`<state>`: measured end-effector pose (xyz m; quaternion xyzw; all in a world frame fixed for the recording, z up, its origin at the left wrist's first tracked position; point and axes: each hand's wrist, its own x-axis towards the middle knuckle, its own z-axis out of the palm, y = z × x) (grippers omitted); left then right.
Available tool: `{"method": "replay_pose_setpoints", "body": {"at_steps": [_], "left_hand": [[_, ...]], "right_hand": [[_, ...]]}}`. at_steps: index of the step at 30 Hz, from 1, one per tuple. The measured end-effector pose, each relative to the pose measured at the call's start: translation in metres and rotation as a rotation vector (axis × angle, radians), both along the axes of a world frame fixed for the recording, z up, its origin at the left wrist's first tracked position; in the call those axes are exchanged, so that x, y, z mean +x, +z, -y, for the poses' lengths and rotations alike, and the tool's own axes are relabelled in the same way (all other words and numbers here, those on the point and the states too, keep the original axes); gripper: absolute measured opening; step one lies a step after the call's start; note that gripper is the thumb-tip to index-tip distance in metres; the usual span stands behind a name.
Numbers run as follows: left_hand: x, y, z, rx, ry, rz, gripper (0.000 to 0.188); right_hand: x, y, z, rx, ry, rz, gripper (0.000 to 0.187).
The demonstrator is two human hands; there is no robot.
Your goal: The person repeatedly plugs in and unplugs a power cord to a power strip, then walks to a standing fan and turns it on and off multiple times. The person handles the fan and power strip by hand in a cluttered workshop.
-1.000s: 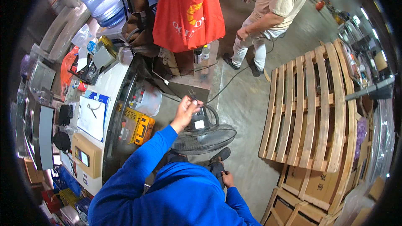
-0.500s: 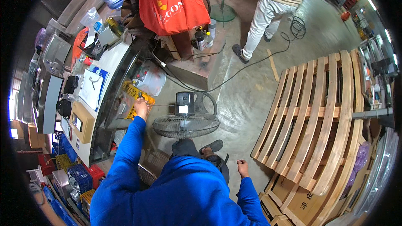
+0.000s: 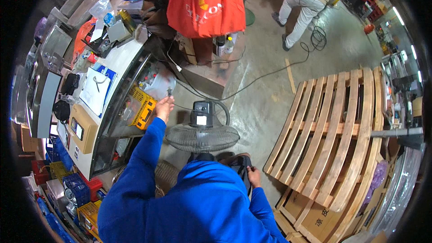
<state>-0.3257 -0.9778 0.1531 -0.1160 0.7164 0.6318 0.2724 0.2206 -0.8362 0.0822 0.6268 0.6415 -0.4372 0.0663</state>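
My left hand [image 3: 164, 108] reaches forward, its fingers closed round a small dark power plug [image 3: 169, 92]. A thin cord runs from that hand to the standing fan [image 3: 202, 137], whose wire cage and black motor housing are just in front of me. Beside the hand, a yellow plastic basket [image 3: 143, 106] sits on the desk's lower shelf. My right hand [image 3: 254, 176] hangs low at my right side against my dark trousers [image 3: 240, 166]. Its fingers are curled, and whatever may be inside them is hidden.
At left, a white-topped desk [image 3: 85, 155] holds a clipboard and a beige device. A red bag [image 3: 206, 6] hangs ahead by a pillar base. Dark cable [image 3: 252, 85] crosses the floor. Wooden pallets [image 3: 328, 135] lie at right; another person [image 3: 303, 9] walks at the far right.
My left hand has shifted slightly right and toward the pillar, and the plug now shows above its fingers. My right hand has come in against my trousers. The other person has stepped farther off.
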Motion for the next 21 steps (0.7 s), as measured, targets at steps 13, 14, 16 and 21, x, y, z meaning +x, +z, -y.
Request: {"method": "replay_pose_setpoints", "body": {"at_steps": [13,14,16,21], "left_hand": [[-0.126,0.008,-0.141,-0.171,0.214,-0.707,0.038],[-0.137,0.012,-0.139,-0.140,0.308,-0.785,0.038],[-0.156,0.024,-0.129,-0.335,0.345,-0.758,0.036],[-0.197,0.045,-0.130,-0.803,-0.139,-0.949,0.034]], "right_hand": [[-0.082,-0.081,-0.032,0.088,0.500,0.203,0.039],[-0.085,-0.096,-0.028,0.118,0.494,0.181,0.039],[-0.083,-0.127,-0.019,0.091,0.540,0.158,0.043],[-0.049,-0.191,0.032,0.084,0.657,0.133,0.056]]}}
